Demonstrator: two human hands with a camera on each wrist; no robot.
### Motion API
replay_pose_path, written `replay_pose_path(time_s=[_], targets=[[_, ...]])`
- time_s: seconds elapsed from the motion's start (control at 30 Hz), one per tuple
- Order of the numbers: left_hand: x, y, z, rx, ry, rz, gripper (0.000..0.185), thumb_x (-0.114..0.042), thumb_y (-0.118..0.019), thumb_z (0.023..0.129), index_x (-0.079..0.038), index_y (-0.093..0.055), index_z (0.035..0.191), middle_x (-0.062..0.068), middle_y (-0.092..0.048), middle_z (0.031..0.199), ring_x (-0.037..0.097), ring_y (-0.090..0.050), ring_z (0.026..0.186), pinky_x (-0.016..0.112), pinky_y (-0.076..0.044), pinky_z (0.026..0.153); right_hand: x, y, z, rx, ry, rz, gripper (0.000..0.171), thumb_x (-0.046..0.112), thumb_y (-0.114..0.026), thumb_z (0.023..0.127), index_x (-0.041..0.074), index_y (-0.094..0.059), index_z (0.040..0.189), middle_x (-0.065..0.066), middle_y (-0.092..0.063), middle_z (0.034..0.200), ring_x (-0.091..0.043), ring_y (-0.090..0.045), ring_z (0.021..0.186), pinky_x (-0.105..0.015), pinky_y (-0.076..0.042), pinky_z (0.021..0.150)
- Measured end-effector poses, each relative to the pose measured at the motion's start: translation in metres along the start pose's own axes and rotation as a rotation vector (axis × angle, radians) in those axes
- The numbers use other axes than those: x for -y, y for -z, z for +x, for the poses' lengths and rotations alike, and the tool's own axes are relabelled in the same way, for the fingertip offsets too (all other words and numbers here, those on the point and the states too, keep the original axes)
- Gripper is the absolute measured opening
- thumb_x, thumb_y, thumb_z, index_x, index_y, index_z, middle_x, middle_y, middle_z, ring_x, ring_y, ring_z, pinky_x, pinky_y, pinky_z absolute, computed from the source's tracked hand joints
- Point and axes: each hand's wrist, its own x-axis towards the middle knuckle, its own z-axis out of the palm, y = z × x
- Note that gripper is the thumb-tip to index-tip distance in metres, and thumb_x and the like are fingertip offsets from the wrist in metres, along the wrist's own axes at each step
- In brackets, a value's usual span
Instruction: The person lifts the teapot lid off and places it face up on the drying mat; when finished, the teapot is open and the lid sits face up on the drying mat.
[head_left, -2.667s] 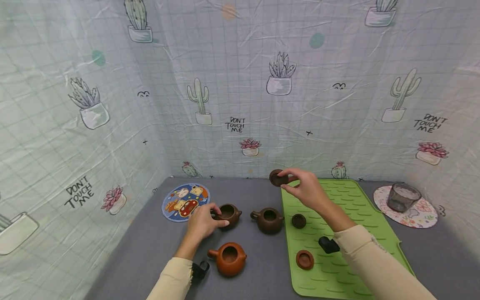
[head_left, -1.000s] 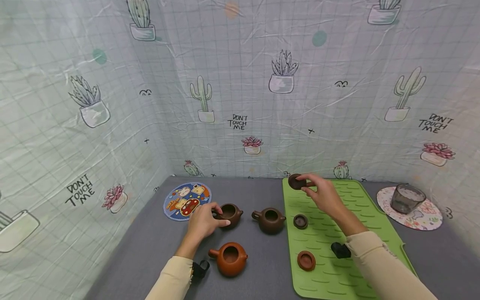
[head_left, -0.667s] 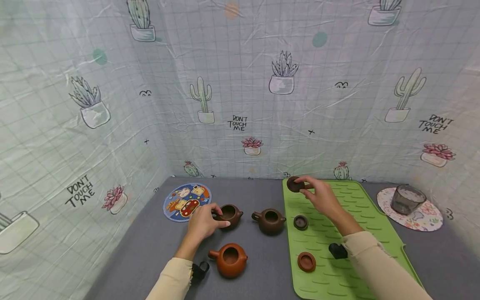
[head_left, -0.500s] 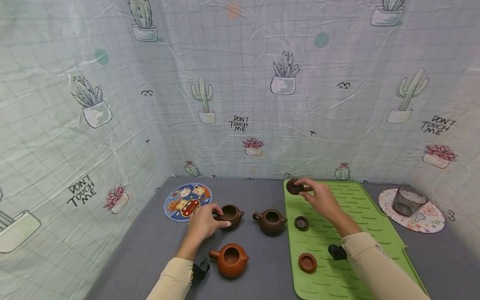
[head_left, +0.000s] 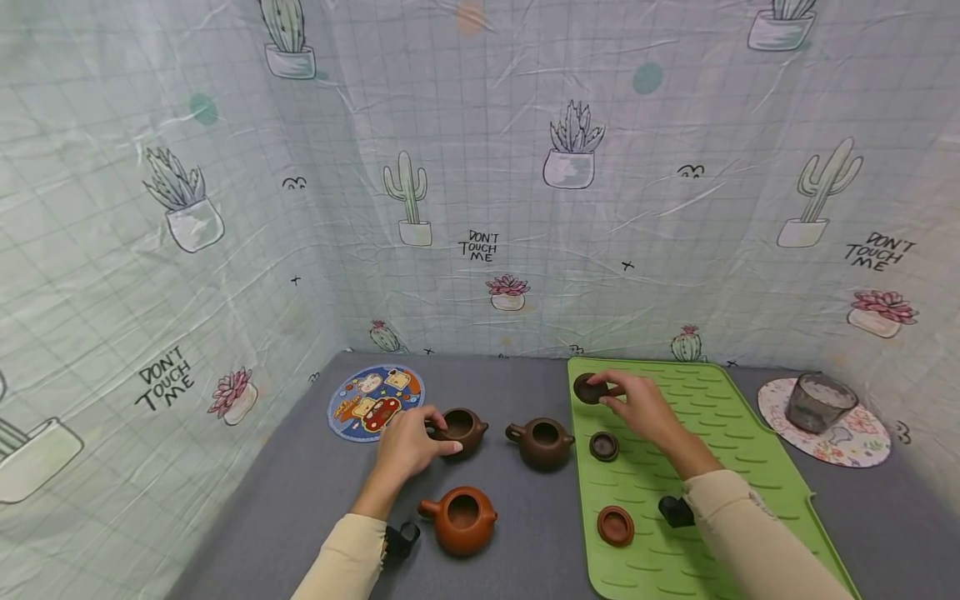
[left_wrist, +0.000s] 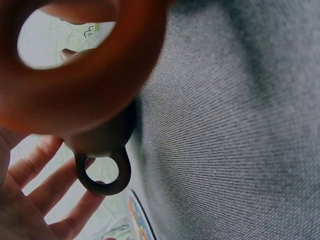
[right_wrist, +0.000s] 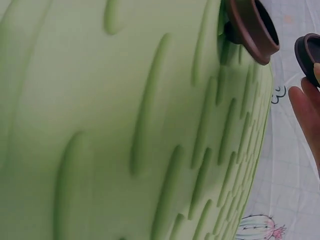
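My right hand pinches a dark brown teapot lid over the far left corner of the green mat. In the right wrist view this lid hangs a little off the mat, its hollow side showing. My left hand holds a lidless dark brown teapot, thumb in front and fingers at the handle side. A second dark teapot and an orange-brown teapot, both lidless, stand on the grey table. Two lids lie hollow side up on the mat, one dark, one reddish.
A round blue cartoon mat lies beyond my left hand. At the far right a grey tinted glass stands on a floral round mat. A cactus-print curtain closes off the back and left.
My right hand has carried the dark lid rightward from beyond the teapots to over the green mat, then lowered it. The left hand and the teapots have stayed in place.
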Motion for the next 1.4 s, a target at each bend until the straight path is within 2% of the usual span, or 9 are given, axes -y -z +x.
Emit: replay_pose_path(time_s=[0.23, 0.47, 0.87, 1.17, 1.4], targets=[[0.000, 0.000, 0.000, -0.001, -0.002, -0.005, 0.035, -0.043, -0.094, 0.069, -0.024, -0.069, 0.085, 0.002, -0.072, 0.095, 0.023, -0.063, 0.089, 0.043, -0.046, 0.078, -0.004, -0.003, -0.005, 0.049, -0.013, -0.010, 0.035, -0.006, -0.071, 0.089, 0.008, -0.069, 0.122, -0.019, -0.071, 0.125, -0.038, -0.075, 0.100, -0.042, -0.061, 0.076], [-0.001, 0.000, 0.000, -0.005, 0.010, -0.010, 0.034, -0.043, -0.094, 0.068, -0.026, -0.068, 0.083, 0.001, -0.072, 0.096, 0.023, -0.063, 0.091, 0.045, -0.046, 0.082, -0.011, -0.008, -0.009, 0.094, -0.027, 0.005, 0.035, -0.006, -0.071, 0.089, 0.008, -0.069, 0.121, -0.019, -0.070, 0.127, -0.038, -0.075, 0.101, -0.045, -0.061, 0.080], [0.000, -0.001, 0.000, -0.001, 0.013, -0.009, 0.036, -0.043, -0.094, 0.068, -0.025, -0.068, 0.085, 0.002, -0.072, 0.098, 0.025, -0.062, 0.094, 0.047, -0.046, 0.084, -0.013, -0.013, -0.014, 0.075, -0.015, -0.040, 0.033, -0.006, -0.072, 0.088, 0.006, -0.070, 0.119, -0.019, -0.071, 0.123, -0.036, -0.075, 0.097, -0.044, -0.061, 0.079], [0.000, -0.001, 0.000, -0.009, 0.013, -0.007, 0.035, -0.043, -0.094, 0.068, -0.025, -0.068, 0.084, 0.002, -0.073, 0.098, 0.025, -0.063, 0.093, 0.047, -0.047, 0.084, -0.016, -0.018, -0.019, 0.047, -0.045, -0.027, 0.029, -0.004, -0.072, 0.089, 0.007, -0.069, 0.116, -0.019, -0.072, 0.119, -0.039, -0.074, 0.100, -0.045, -0.061, 0.081], [0.000, -0.001, 0.001, -0.004, 0.013, -0.011, 0.035, -0.043, -0.094, 0.068, -0.027, -0.068, 0.083, 0.001, -0.072, 0.095, 0.023, -0.063, 0.090, 0.043, -0.046, 0.080, -0.014, -0.015, -0.017, 0.064, -0.064, -0.024, 0.027, -0.002, -0.072, 0.090, 0.006, -0.068, 0.115, -0.019, -0.071, 0.122, -0.039, -0.071, 0.107, -0.043, -0.061, 0.082]])
